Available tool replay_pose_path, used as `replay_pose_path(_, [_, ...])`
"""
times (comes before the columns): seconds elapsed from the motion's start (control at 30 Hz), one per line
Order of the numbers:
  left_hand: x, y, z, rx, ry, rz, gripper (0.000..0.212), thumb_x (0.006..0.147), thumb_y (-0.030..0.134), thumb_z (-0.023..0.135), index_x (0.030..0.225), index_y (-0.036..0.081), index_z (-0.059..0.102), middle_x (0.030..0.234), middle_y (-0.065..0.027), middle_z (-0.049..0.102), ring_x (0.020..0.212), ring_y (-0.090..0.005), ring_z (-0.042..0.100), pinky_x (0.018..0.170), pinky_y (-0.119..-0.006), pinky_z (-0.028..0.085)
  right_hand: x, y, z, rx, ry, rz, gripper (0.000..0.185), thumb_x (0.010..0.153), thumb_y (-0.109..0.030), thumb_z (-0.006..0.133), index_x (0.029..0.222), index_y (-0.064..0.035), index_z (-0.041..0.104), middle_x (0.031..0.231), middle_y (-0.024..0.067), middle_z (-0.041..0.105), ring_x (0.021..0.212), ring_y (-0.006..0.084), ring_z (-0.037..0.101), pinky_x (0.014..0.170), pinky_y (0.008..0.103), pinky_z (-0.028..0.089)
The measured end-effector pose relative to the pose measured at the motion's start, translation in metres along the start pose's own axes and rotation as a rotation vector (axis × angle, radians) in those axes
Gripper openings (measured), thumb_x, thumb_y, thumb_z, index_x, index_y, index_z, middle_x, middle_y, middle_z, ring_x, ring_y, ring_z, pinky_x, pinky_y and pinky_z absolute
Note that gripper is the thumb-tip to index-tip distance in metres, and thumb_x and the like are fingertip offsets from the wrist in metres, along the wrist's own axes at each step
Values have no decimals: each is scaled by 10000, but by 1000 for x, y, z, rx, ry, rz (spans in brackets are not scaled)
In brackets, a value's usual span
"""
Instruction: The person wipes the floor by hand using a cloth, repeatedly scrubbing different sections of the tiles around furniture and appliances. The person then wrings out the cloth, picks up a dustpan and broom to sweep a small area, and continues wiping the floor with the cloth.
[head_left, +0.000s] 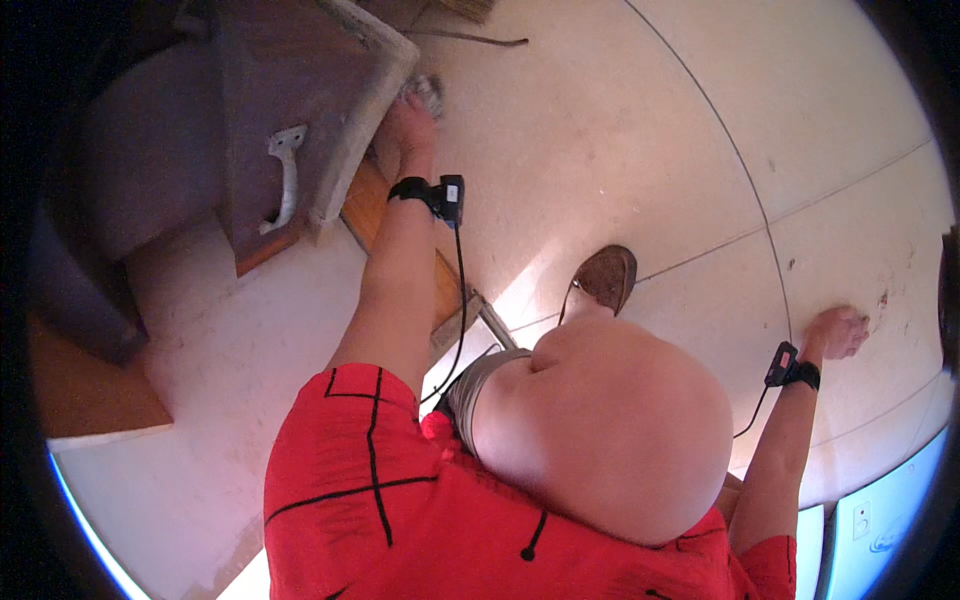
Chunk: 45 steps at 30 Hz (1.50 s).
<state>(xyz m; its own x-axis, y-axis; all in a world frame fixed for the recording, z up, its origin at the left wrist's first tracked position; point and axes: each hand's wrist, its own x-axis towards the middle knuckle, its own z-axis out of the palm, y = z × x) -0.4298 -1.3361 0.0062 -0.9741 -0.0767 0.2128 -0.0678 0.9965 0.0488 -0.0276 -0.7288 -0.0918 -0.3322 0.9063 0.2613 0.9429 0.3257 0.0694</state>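
At the upper left, my left hand (414, 129) reaches low beside the pale edge of a dark wooden panel (330, 82). Its fingers are closed on a crumpled grey-white bundle (427, 93), perhaps a cloth; blur hides the detail. A pale pull handle (286, 176) is fixed to the panel, to the left of this hand. Far to the right, my right hand (836, 332) is over the tan floor (697, 150) with its fingers curled in and nothing visible in them. Whether it touches the floor cannot be told.
My bare knee (622, 427) and brown shoe (609, 277) are between my arms. Cabled black devices are strapped to both wrists. A thin dark stick or cord (472, 37) lies at the top. An orange-brown wooden strip (442, 281) runs below the left forearm. A light-blue panel (881, 517) stands lower right.
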Motion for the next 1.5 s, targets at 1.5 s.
replay_pose_path(1.5, [-118, 71, -2, -211, -480, 842, 552, 748, 75, 568, 1291, 129, 486, 1222, -208, 462, 1175, -386, 409, 1011, -468, 337, -9, -8, -3, -83, 104, -111, 460, 920, -380, 405, 1284, -108, 478, 1314, 124, 477, 1223, 281, 441, 1001, 428, 346])
